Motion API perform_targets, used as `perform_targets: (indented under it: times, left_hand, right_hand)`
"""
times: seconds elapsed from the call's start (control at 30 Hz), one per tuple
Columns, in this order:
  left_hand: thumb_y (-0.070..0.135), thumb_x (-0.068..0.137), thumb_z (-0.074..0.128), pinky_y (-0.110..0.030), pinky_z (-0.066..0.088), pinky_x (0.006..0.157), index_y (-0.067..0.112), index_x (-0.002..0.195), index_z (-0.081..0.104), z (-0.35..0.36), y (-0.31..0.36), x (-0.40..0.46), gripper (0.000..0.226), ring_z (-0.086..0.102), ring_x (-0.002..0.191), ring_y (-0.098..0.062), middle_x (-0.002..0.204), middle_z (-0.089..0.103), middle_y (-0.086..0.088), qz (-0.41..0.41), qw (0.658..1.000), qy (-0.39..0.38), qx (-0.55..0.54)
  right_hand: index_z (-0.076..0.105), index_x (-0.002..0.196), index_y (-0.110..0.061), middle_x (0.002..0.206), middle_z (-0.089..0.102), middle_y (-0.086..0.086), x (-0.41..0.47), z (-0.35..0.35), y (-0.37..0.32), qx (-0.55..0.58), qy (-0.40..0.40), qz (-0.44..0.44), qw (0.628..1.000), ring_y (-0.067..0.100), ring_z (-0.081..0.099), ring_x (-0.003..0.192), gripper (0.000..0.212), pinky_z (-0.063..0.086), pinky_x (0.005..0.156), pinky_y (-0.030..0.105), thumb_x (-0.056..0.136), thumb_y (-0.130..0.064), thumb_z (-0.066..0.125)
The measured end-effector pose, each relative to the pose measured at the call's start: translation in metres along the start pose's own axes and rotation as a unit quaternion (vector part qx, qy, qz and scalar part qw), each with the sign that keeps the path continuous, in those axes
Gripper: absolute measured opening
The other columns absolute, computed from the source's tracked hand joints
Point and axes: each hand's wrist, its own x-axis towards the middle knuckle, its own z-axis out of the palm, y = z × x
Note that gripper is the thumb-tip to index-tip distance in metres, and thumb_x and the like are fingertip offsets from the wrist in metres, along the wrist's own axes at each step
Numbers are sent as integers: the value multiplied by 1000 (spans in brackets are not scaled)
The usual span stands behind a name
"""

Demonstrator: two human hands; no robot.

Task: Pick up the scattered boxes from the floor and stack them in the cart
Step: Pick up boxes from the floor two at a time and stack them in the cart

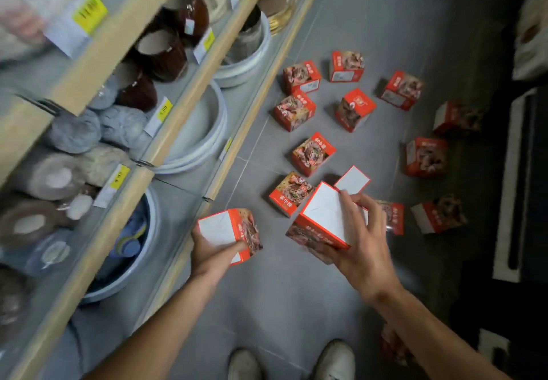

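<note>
The left hand was closed around one red box, its white face turned up and the thumb lying across that face. The right hand gripped a second box, tilted, fingers spread over its white panel. Just beyond the right fingertips lay a white-topped box; another box, between and ahead of both hands, showed white characters on its red side, too blurred to read. More boxes lay scattered farther ahead on the grey floor. Left of the left hand stood shelves with yellow price tags, digits illegible.
</note>
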Motion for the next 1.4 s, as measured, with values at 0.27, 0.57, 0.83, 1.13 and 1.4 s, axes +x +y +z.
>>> perform_targets:
  times: [0.27, 0.57, 0.83, 1.13, 1.4]
  left_hand:
    - [0, 58, 91, -20, 50, 76, 23, 128, 41, -107, 212, -152, 89, 64, 94, -7, 112, 63, 3, 169, 981, -85, -45]
    - [39, 34, 93, -33, 53, 96, 23, 134, 39, -212, 391, -311, 114, 64, 111, -18, 127, 62, -6, 303, 945, -93, -83]
    - [49, 33, 90, -39, 47, 102, 29, 139, 38, -286, 463, -403, 120, 57, 122, -21, 135, 58, 0, 401, 907, -86, -96]
    - [17, 52, 97, -48, 56, 92, 36, 134, 40, -336, 477, -448, 102, 63, 109, -13, 122, 62, 7, 450, 877, -118, -122]
    - [43, 38, 90, -44, 56, 92, 38, 130, 41, -357, 472, -472, 105, 63, 108, -13, 121, 62, 8, 477, 865, -108, -116]
  right_hand:
    - [27, 157, -18, 148, 27, 7, 10, -224, -135, -8, 81, -27, 996, 29, 30, 139, 116, 42, 106, 46, 65, -43, 93]
    - [30, 153, -15, 142, 30, 6, -3, -426, -247, -7, 173, -67, 983, 31, 33, 136, 119, 36, 111, 42, 60, -61, 88]
    - [26, 154, -16, 139, 27, 3, -29, -520, -316, -33, 213, -103, 971, 29, 32, 136, 123, 40, 113, 44, 59, -67, 84]
    - [33, 151, -15, 149, 33, 1, -71, -564, -371, -81, 268, -145, 949, 21, 28, 137, 104, 28, 113, 35, 70, -59, 83]
    - [29, 154, -14, 149, 31, -1, -90, -568, -384, -96, 280, -176, 939, 20, 27, 138, 110, 24, 114, 34, 70, -54, 86]
